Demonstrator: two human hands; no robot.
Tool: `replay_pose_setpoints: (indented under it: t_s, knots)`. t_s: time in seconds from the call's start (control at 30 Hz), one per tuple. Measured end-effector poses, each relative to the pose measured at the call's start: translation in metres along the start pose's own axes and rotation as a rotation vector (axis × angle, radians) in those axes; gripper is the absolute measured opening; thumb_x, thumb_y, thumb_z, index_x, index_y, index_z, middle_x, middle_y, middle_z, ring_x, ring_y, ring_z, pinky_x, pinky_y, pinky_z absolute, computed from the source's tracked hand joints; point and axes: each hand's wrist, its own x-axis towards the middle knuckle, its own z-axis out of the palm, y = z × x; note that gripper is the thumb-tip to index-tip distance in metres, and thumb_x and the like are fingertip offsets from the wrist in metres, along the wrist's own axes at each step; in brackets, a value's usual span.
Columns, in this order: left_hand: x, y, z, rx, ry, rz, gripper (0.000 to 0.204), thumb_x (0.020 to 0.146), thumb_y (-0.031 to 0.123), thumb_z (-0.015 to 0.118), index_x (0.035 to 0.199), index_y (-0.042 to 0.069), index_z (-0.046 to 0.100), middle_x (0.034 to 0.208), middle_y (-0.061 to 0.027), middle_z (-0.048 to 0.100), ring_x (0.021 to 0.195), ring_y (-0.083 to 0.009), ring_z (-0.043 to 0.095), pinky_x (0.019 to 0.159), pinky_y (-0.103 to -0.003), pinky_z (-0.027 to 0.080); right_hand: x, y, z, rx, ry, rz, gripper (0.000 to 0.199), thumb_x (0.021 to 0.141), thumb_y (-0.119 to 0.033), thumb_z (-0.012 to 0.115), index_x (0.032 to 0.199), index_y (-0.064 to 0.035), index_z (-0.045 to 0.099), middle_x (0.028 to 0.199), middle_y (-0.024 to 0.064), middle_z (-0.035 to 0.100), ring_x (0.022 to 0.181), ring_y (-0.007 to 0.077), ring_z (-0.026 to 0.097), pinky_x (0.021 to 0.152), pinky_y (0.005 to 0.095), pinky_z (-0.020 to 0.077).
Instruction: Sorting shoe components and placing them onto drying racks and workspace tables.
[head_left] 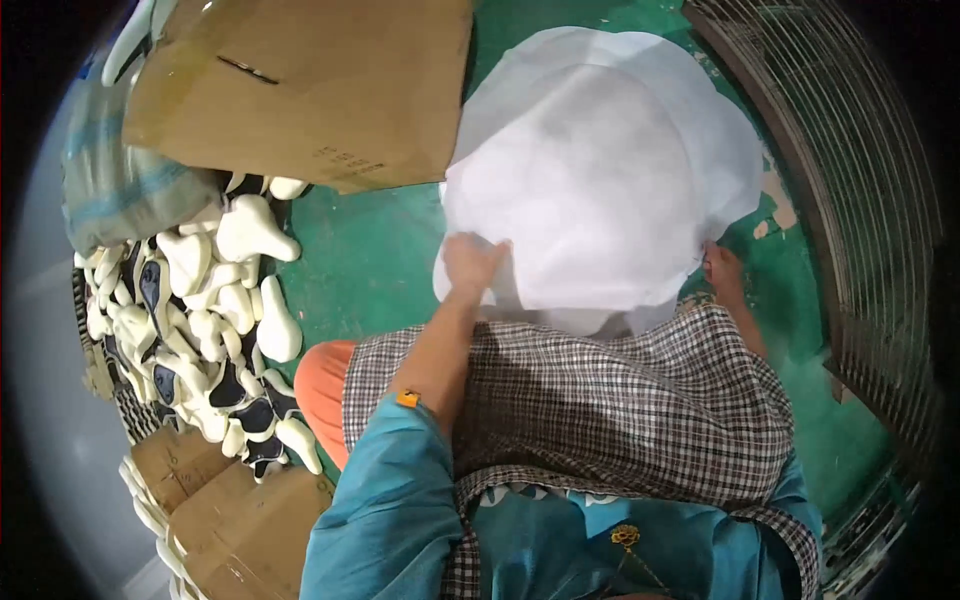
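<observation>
Left hand (470,265) fingers closed on near edge of white sheet stack (600,170); right hand (722,272) at right edge, grip unclear, probably pinching; sheets thin, light, floppy, tear-prone; hold by edges

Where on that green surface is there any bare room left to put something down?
A bare green strip runs between the pile of white moulded pieces and the stack of white round sheets, below the cardboard. A narrower patch lies between the sheets and the wire grille. The left side is crowded; both hands, left and right, touch the sheets.
</observation>
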Motion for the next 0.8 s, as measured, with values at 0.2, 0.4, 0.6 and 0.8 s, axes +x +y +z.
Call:
replay_pose_setpoints:
  t_s: [0.2,0.4,0.6,0.8]
  knots:
    - [0.054,-0.022,-0.011,-0.585,0.065,-0.163,0.080,0.056,0.047,0.072,0.106,-0.009,0.045,0.102,-0.0207,0.053,0.093,-0.0266,0.052,0.080,-0.034,0.043,-0.008,-0.028,0.036,0.332,0.141,0.290,0.046,0.076,-0.041,0.057,0.099,-0.0008,0.057,0.094,0.0123,0.058,0.083,0.0211,0.053,0.070,0.0345,0.0419]
    - [0.071,0.003,-0.018,-0.638,-0.256,-0.337,0.082,0.061,0.043,0.072,0.108,-0.016,0.042,0.101,-0.0185,0.055,0.089,-0.0259,0.056,0.074,-0.033,0.046,-0.027,-0.081,0.053,0.749,-0.077,0.252,0.045,0.080,-0.026,0.058,0.113,0.0015,0.046,0.108,0.0104,0.054,0.098,0.0182,0.052,0.086,0.0288,0.0394]
    - [0.080,0.000,-0.029,-0.676,-0.598,-0.397,0.066,0.062,0.034,0.073,0.107,-0.008,0.050,0.103,-0.0144,0.056,0.092,-0.0240,0.055,0.080,-0.034,0.044,-0.006,-0.067,0.053,0.765,-0.356,0.272,0.050,0.076,-0.027,0.063,0.111,0.0044,0.047,0.106,0.0133,0.054,0.096,0.0220,0.053,0.082,0.0318,0.0437]
    - [0.058,0.019,-0.027,-0.848,-0.635,-0.383,0.046,0.070,0.029,0.064,0.107,0.004,0.054,0.107,-0.0099,0.055,0.101,-0.0224,0.049,0.086,-0.034,0.039,-0.026,-0.089,0.051,0.585,-0.287,-0.002,0.053,0.073,-0.028,0.063,0.111,0.0054,0.047,0.111,0.0173,0.050,0.099,0.0253,0.051,0.083,0.0351,0.0420]
